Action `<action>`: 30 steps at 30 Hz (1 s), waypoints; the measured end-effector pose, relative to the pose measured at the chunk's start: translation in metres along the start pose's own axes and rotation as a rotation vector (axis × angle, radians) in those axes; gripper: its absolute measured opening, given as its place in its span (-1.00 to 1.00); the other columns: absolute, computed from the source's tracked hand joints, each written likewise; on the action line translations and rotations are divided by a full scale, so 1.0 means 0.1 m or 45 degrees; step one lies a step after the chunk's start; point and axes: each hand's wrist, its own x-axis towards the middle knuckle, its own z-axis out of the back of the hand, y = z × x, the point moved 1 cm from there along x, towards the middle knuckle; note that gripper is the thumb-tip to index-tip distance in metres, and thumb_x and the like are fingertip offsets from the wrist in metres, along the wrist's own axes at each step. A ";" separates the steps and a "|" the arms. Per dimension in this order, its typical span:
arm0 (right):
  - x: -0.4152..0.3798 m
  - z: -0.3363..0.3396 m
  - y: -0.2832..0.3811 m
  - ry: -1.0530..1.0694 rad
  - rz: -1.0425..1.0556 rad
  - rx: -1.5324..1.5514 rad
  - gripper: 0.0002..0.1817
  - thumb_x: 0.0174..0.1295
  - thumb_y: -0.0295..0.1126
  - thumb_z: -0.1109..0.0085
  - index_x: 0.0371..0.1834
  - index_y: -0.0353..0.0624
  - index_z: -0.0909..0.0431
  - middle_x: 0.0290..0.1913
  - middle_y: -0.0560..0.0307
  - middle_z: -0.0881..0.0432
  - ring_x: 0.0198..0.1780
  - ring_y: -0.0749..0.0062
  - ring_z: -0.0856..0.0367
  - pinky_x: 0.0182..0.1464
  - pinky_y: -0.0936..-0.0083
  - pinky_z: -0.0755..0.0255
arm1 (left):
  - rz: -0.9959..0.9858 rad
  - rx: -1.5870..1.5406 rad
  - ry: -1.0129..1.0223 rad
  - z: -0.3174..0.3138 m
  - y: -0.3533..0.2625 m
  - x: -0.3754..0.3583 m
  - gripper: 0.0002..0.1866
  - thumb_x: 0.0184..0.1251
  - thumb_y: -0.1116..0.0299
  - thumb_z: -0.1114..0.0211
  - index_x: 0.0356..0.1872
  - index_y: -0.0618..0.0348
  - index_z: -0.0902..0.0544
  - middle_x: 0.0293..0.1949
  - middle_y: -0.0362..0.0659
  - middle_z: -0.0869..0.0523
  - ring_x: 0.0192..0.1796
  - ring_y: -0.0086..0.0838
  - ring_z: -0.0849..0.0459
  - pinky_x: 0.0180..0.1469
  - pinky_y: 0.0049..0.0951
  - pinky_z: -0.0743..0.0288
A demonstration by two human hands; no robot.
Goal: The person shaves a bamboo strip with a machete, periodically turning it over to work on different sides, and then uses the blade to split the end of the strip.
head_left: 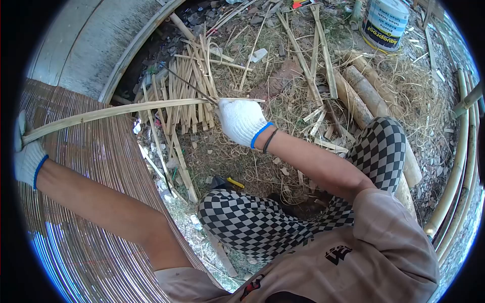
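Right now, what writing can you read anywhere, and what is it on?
"AQUAPROOF": on the dark band of the white paint can, upside down in view.
Smaller lines above it on the can: too blurred to read.
Dark logo on the shirt: cannot be read.

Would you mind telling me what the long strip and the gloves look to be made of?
Long strip: apparently split bamboo, pale, matte, fibrous. The left hand and right hand wear white knit gloves, probably cotton, with blue cuffs.
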 end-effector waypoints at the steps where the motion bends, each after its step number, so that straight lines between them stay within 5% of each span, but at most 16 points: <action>1: 0.01 0.16 0.24 -0.046 -0.061 -0.006 -0.76 0.43 -0.23 -0.18 -0.20 -0.21 -0.51 -0.61 0.00 -0.63 -0.57 0.01 -0.68 -0.52 0.15 -0.52 | 0.001 -0.026 -0.001 -0.07 0.02 -0.04 -0.43 0.50 -0.29 -0.18 -0.50 -0.08 -0.31 -0.75 -0.48 0.00 -0.75 -0.69 0.06 -0.65 -0.51 0.15; 4: 0.00 0.29 0.47 -0.156 0.237 0.145 -0.71 0.46 -0.14 -0.19 -0.24 -0.10 -0.40 -0.69 0.07 -0.50 -0.63 0.01 -0.63 -0.57 0.11 -0.43 | 0.064 -0.097 0.018 -0.06 0.00 0.02 -0.42 0.51 -0.30 -0.17 -0.52 -0.11 -0.27 -0.75 -0.48 0.03 -0.75 -0.69 0.08 -0.65 -0.51 0.14; 5: 0.00 0.04 0.29 -0.150 0.153 0.135 -0.70 0.47 -0.11 -0.17 -0.19 -0.11 -0.43 -0.67 0.07 -0.55 -0.62 0.01 -0.63 -0.56 0.10 -0.47 | 0.077 -0.076 0.018 0.01 -0.01 0.03 -0.42 0.51 -0.30 -0.17 -0.53 -0.11 -0.26 -0.75 -0.48 0.03 -0.75 -0.69 0.08 -0.66 -0.51 0.14; 6: -0.01 -0.23 -0.05 0.126 -0.178 0.051 -0.78 0.41 -0.29 -0.14 -0.07 -0.23 -0.51 -0.51 -0.03 -0.72 -0.45 0.04 -0.78 -0.47 0.09 -0.60 | 0.082 -0.063 0.022 0.02 -0.03 0.02 -0.41 0.52 -0.29 -0.16 -0.53 -0.11 -0.26 -0.75 -0.48 0.03 -0.75 -0.69 0.08 -0.66 -0.51 0.14; 8: -0.15 -0.68 -0.96 0.466 -0.257 -0.176 -0.72 0.41 -0.20 -0.15 -0.11 -0.21 -0.64 -0.26 -0.18 -0.81 -0.25 0.01 -0.84 -0.32 0.10 -0.69 | 0.039 -0.015 0.070 -0.03 -0.04 0.00 -0.41 0.54 -0.28 -0.15 -0.55 -0.11 -0.26 -0.76 -0.48 0.01 -0.77 -0.68 0.07 -0.67 -0.50 0.14; 9: -0.21 -0.78 -1.11 0.401 -0.304 -0.118 -0.73 0.41 -0.21 -0.13 -0.11 -0.20 -0.64 -0.23 -0.18 -0.81 -0.23 0.00 -0.84 -0.30 0.11 -0.70 | 0.152 -0.225 0.118 -0.09 -0.13 -0.02 -0.42 0.55 -0.28 -0.14 -0.55 -0.11 -0.29 -0.78 -0.48 -0.02 -0.78 -0.68 0.04 -0.67 -0.49 0.13; 11: -0.21 -0.62 -0.79 0.217 -0.408 -0.026 -0.76 0.40 -0.25 -0.14 -0.09 -0.21 -0.62 -0.33 -0.16 -0.79 -0.30 0.01 -0.83 -0.33 0.13 -0.67 | -0.012 0.209 -0.610 -0.88 -0.20 -0.44 -0.42 0.55 -0.28 -0.13 -0.56 -0.11 -0.32 -0.79 -0.48 -0.06 -0.78 -0.69 0.01 -0.66 -0.49 0.10; 14: -0.05 -0.13 -0.08 -0.020 -0.208 0.130 -0.74 0.48 -0.18 -0.13 -0.11 -0.18 -0.54 -0.53 -0.10 -0.69 -0.43 -0.07 -0.75 -0.40 0.07 -0.58 | 0.219 -0.374 0.328 -0.11 -0.07 0.04 -0.41 0.55 -0.29 -0.12 -0.57 -0.12 -0.31 -0.78 -0.48 -0.10 -0.77 -0.69 -0.03 -0.66 -0.50 0.07; 16: -0.02 -0.04 0.12 -0.106 -0.012 0.161 -0.72 0.52 -0.15 -0.08 -0.10 -0.17 -0.51 -0.61 -0.05 -0.63 -0.52 -0.07 -0.70 -0.49 0.07 -0.51 | 0.273 -0.420 0.294 -0.06 -0.05 0.07 -0.41 0.55 -0.29 -0.12 -0.57 -0.12 -0.30 -0.78 -0.47 -0.11 -0.78 -0.69 -0.05 -0.66 -0.50 0.05; 21: -0.19 -0.65 -0.69 0.247 -0.506 0.320 -0.70 0.40 -0.26 -0.10 0.01 -0.26 -0.56 -0.37 -0.18 -0.77 -0.30 -0.06 -0.82 -0.28 0.06 -0.67 | 0.270 -0.372 0.281 -0.05 -0.16 0.06 -0.41 0.55 -0.28 -0.13 -0.58 -0.13 -0.28 -0.79 -0.47 -0.12 -0.79 -0.70 -0.06 -0.67 -0.52 0.03; 26: -0.11 -0.20 -0.14 0.117 -0.174 0.161 -0.83 0.36 -0.36 -0.11 -0.09 -0.19 -0.52 -0.49 -0.09 -0.73 -0.41 -0.02 -0.79 -0.40 0.08 -0.60 | 0.227 -0.307 0.206 0.25 0.00 0.18 -0.48 0.52 -0.21 -0.19 -0.44 0.02 -0.41 -0.64 -0.34 -0.31 -0.67 -0.57 -0.24 -0.56 -0.42 -0.15; 28: -0.16 -0.48 -0.23 -0.006 -0.084 0.194 -0.87 0.38 -0.37 -0.10 -0.11 -0.15 -0.50 -0.52 -0.06 -0.71 -0.45 -0.03 -0.77 -0.45 0.03 -0.55 | 0.145 -0.045 0.100 0.57 0.00 0.32 -0.50 0.51 -0.16 -0.22 -0.34 0.11 -0.50 -0.54 -0.25 -0.44 -0.59 -0.49 -0.35 -0.48 -0.36 -0.27; 30: -0.28 -0.96 -0.81 0.169 -0.432 0.200 -0.81 0.39 -0.35 -0.10 -0.04 -0.19 -0.51 -0.47 -0.06 -0.75 -0.41 -0.02 -0.79 -0.38 0.06 -0.61 | -0.019 0.634 -0.019 1.12 0.02 0.57 -0.50 0.49 -0.12 -0.26 -0.25 0.21 -0.59 -0.44 -0.17 -0.57 -0.51 -0.40 -0.47 -0.41 -0.30 -0.39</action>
